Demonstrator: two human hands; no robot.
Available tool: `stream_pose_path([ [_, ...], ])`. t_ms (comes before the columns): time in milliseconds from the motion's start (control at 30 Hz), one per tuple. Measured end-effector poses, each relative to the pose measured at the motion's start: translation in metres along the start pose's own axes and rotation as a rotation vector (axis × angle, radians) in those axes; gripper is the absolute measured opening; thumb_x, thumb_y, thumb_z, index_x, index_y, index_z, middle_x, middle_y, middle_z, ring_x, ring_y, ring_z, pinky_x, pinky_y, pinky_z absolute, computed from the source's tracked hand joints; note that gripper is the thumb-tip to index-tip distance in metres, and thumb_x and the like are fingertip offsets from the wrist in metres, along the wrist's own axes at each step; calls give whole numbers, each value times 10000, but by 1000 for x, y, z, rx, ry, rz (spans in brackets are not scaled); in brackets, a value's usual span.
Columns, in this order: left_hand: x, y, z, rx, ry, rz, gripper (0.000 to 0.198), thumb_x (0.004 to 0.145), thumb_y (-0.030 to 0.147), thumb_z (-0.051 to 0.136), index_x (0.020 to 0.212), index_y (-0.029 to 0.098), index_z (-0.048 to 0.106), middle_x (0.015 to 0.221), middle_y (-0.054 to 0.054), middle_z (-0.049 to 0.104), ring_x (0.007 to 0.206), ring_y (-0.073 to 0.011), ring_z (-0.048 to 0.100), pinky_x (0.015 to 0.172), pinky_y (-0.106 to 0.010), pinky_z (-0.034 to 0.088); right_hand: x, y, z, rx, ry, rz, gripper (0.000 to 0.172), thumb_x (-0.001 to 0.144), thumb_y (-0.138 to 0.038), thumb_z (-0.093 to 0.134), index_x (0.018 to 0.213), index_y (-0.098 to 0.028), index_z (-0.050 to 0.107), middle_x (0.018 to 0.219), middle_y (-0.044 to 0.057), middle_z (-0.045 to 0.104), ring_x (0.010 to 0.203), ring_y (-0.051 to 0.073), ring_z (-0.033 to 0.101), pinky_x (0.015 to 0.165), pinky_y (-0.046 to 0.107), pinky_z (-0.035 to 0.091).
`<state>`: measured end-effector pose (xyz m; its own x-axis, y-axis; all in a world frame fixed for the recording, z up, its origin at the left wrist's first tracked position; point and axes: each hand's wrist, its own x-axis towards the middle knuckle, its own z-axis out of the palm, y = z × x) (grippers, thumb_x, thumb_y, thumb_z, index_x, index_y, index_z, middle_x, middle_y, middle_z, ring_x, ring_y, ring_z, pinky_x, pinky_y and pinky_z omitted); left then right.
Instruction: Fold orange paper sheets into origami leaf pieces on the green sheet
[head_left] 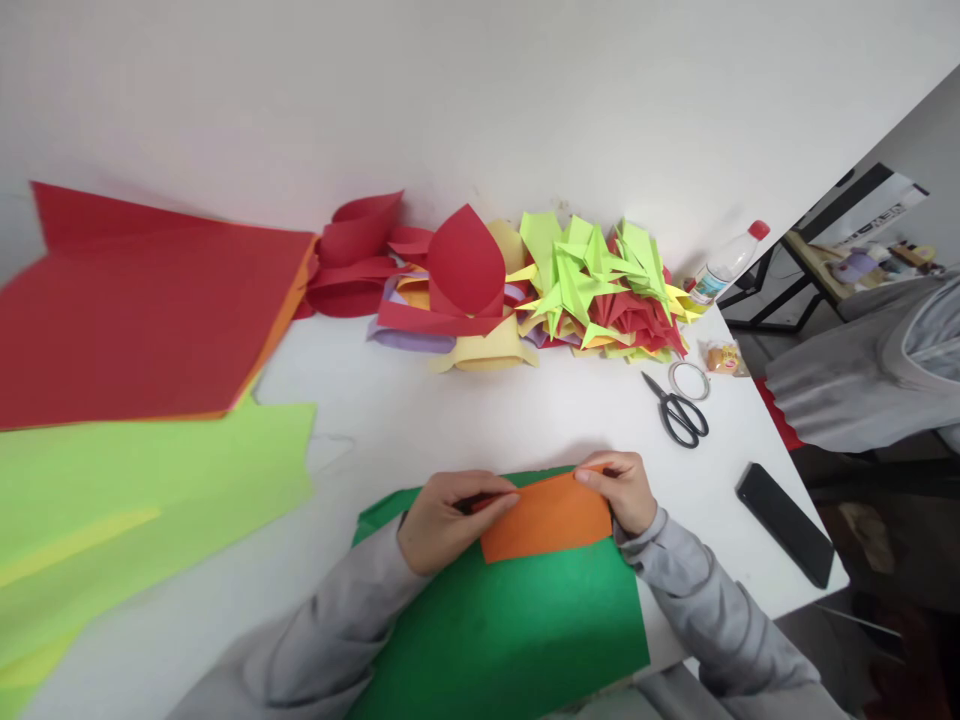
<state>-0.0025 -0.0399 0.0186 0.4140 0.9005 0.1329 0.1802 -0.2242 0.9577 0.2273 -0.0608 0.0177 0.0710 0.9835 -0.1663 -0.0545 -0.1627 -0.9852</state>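
Broad green paper sheet (525, 640) lay nearest, and over it the left hand (454, 515) pinched the left side of a flat, rectangular orange paper piece (551, 525), the right hand (621, 490) its upper right corner, thumb and fingers closed on it both sides. Step looked like squaring up a fold, though layers couldn't be told; next move probably called for matched edges and steady grip. Beyond, black-handled metal scissors (667, 400) lay well apart, folded lime-green paper shapes (574, 285) heaped farther back.
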Motion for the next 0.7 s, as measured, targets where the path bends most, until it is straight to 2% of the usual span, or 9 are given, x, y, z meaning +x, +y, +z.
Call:
stream_pose_path([
  [167, -2, -7, 1, -117, 131, -123, 192, 680, 346, 717, 670, 154, 721, 558, -18, 668, 483, -121, 567, 441, -190, 457, 4, 5, -6, 60, 102, 10, 178, 601, -362, 806, 625, -202, 732, 598, -4, 687, 525, 119, 563, 531, 240, 456],
  [400, 2, 3, 1, -185, 158, -213, 232, 660, 344, 743, 547, 158, 666, 455, 6, 616, 416, -104, 538, 407, -177, 451, 4, -2, -3, 111, 123, 72, 208, 588, -368, 823, 635, -187, 732, 603, 5, 693, 521, 126, 568, 532, 253, 466],
  [500, 0, 1, 0, -208, 181, -209, 231, 678, 368, 738, 604, 155, 684, 457, 9, 612, 416, -110, 546, 405, -183, 470, 4, -5, -1, 146, 114, 125, 238, 568, -375, 833, 632, -173, 724, 584, 4, 681, 504, 120, 557, 509, 247, 459],
  [533, -1, -1, -1, -232, 176, -194, 222, 709, 374, 718, 688, 153, 706, 506, 0, 640, 420, -109, 552, 415, -191, 486, 5, -6, -1, 164, 108, 147, 250, 561, -379, 836, 631, -169, 719, 582, 3, 678, 502, 118, 558, 508, 246, 461],
  [600, -3, -4, -2, -289, 133, -114, 272, 801, 363, 636, 965, 157, 705, 807, -74, 727, 526, -128, 621, 477, -219, 536, 6, -9, -2, 208, 92, 196, 273, 556, -391, 838, 636, -165, 707, 590, 2, 678, 508, 118, 570, 514, 246, 470],
  [633, -4, -5, -3, -290, 106, -39, 315, 839, 335, 592, 1097, 169, 663, 1027, -126, 702, 647, -155, 665, 544, -244, 566, 6, -10, -2, 230, 84, 221, 283, 557, -396, 837, 641, -163, 701, 599, 4, 679, 515, 121, 579, 520, 248, 475],
  [700, -5, -7, -2, -190, 70, 162, 364, 874, 239, 535, 1234, 207, 585, 1354, -176, 505, 958, -223, 656, 731, -313, 584, 7, -13, -4, 267, 70, 269, 298, 558, -401, 836, 642, -157, 687, 606, 7, 679, 525, 127, 593, 527, 254, 483],
])
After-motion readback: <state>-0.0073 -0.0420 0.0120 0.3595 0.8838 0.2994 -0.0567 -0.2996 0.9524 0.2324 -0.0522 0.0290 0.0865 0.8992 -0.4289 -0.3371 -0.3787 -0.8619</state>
